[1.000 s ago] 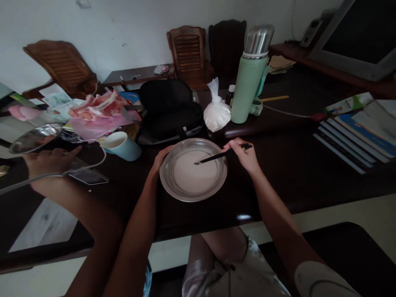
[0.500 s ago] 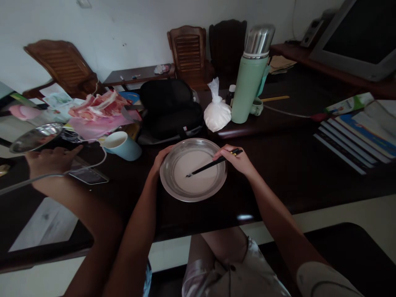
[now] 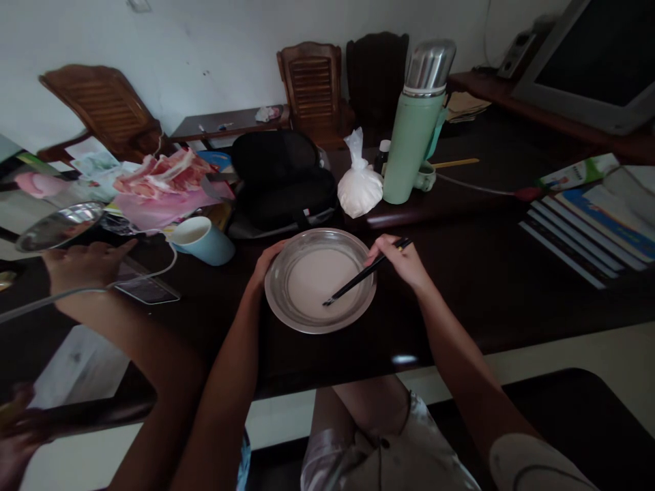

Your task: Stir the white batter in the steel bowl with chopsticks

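Observation:
A round metal basin (image 3: pixel 276 300) stands on the dark table, holding a pale, milky liquid (image 3: pixel 314 273). My left hand (image 3: pixel 268 262) grips its left rim. In my right hand (image 3: pixel 396 258) is a pair of black chopsticks (image 3: pixel 358 278), slanting down to the left with the tips in the liquid. Behind the basin sits a knotted clear bag of white powder (image 3: pixel 359 187). A light blue cup (image 3: pixel 205 242) leans to the left of the basin.
Another person's hand and forearm (image 3: pixel 84 269) rest by a phone (image 3: pixel 148 286) at the left. Past them are a metal bowl (image 3: pixel 56 232) and raw meat (image 3: pixel 161 174) on pink plastic. A green thermos (image 3: pixel 415 143), an open black case (image 3: pixel 284 184) and stacked books (image 3: pixel 598 225) lie around.
The chopsticks' tips have moved right and slightly toward me in the liquid, my right hand shifting right with them. Another person's blurred hand has appeared at the lower left.

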A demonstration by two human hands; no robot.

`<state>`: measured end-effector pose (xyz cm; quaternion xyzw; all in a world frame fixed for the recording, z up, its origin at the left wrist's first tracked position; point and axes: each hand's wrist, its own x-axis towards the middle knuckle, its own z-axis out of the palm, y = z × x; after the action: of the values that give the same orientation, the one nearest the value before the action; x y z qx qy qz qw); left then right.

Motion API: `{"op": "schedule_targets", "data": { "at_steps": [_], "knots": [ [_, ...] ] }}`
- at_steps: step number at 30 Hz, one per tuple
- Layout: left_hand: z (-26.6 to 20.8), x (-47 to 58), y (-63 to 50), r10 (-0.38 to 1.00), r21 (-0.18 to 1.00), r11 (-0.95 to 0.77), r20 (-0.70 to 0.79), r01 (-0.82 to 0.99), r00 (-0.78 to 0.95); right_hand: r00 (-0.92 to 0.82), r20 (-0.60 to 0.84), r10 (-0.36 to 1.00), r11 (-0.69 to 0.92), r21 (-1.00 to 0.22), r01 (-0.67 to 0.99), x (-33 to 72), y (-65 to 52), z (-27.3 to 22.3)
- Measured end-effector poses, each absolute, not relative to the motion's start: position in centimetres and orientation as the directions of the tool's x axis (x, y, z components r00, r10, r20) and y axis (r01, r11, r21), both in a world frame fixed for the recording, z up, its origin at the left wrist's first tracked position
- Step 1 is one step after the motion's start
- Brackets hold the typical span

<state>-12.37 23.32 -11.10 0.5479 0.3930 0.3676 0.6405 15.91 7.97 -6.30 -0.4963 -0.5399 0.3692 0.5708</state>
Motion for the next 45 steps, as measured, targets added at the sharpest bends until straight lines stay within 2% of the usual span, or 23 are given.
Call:
{"op": "schedule_targets", "data": {
  "at_steps": [3, 5, 10, 13, 15, 20, 23, 25, 27, 30, 33, 35, 38, 41, 45],
  "knots": [
    [-11.1, -12.3, 23.3, 0.903, 0.991, 0.127, -0.104, -0.029, 0.418, 0.024, 0.301, 0.953, 0.294, -0.943, 0.154, 15.0, 8.0, -6.6],
    [-11.1, -12.3, 23.3, 0.906, 0.991, 0.126, -0.098, -0.041, 0.412, 0.03, 0.346, 0.938, 0.332, -0.919, 0.214, 15.0, 8.1, -6.8],
    [-11.0, -12.3, 23.3, 0.903, 0.989, 0.138, -0.102, -0.056, 0.418, 0.273, 0.404, 0.873, 0.315, -0.895, 0.317, 16.3, 8.2, -6.8],
    [-11.0, -12.3, 23.3, 0.899, 0.988, 0.147, -0.115, -0.044, 0.423, 0.403, 0.398, 0.824, 0.31, -0.913, 0.267, 17.1, 8.2, -6.5],
    [-11.1, -12.4, 23.3, 0.901, 0.991, 0.128, -0.104, -0.028, 0.421, 0.42, 0.361, 0.833, 0.299, -0.932, 0.206, 17.3, 8.1, -6.4],
    [-11.1, -12.3, 23.3, 0.904, 0.996, 0.086, -0.076, -0.005, 0.421, 0.209, 0.266, 0.941, 0.241, -0.961, 0.137, 16.3, 8.0, -6.2],
    [-11.0, -12.2, 23.2, 0.904, 0.993, 0.118, -0.096, -0.028, 0.417, 0.048, 0.293, 0.955, 0.28, -0.943, 0.177, 15.4, 8.0, -6.3],
    [-10.9, -12.2, 23.2, 0.903, 0.987, 0.153, -0.122, -0.044, 0.412, 0.004, 0.334, 0.943, 0.324, -0.917, 0.231, 15.1, 8.0, -6.5],
    [-11.0, -12.2, 23.3, 0.902, 0.984, 0.169, -0.132, -0.056, 0.41, 0.044, 0.376, 0.926, 0.348, -0.892, 0.289, 15.3, 8.1, -6.6],
    [-11.2, -12.3, 23.4, 0.903, 0.985, 0.16, -0.118, -0.066, 0.414, 0.216, 0.406, 0.888, 0.327, -0.888, 0.322, 16.3, 8.3, -6.7],
    [-11.3, -12.5, 23.5, 0.898, 0.984, 0.164, -0.122, -0.065, 0.423, 0.392, 0.397, 0.83, 0.302, -0.911, 0.281, 17.3, 8.2, -6.5],
    [-11.2, -12.5, 23.5, 0.898, 0.983, 0.171, -0.127, -0.069, 0.421, 0.436, 0.374, 0.819, 0.301, -0.926, 0.229, 17.6, 8.1, -6.4],
    [-11.1, -12.4, 23.4, 0.906, 0.987, 0.153, -0.117, -0.058, 0.406, 0.364, 0.311, 0.878, 0.269, -0.949, 0.161, 17.2, 7.9, -6.1],
    [-11.1, -12.3, 23.3, 0.904, 0.992, 0.117, -0.092, -0.035, 0.417, 0.185, 0.267, 0.946, 0.24, -0.959, 0.153, 16.1, 7.9, -6.1],
    [-11.0, -12.2, 23.1, 0.896, 0.989, 0.139, -0.103, -0.053, 0.432, 0.003, 0.323, 0.946, 0.314, -0.921, 0.229, 15.0, 8.0, -6.4]
  ]
}}
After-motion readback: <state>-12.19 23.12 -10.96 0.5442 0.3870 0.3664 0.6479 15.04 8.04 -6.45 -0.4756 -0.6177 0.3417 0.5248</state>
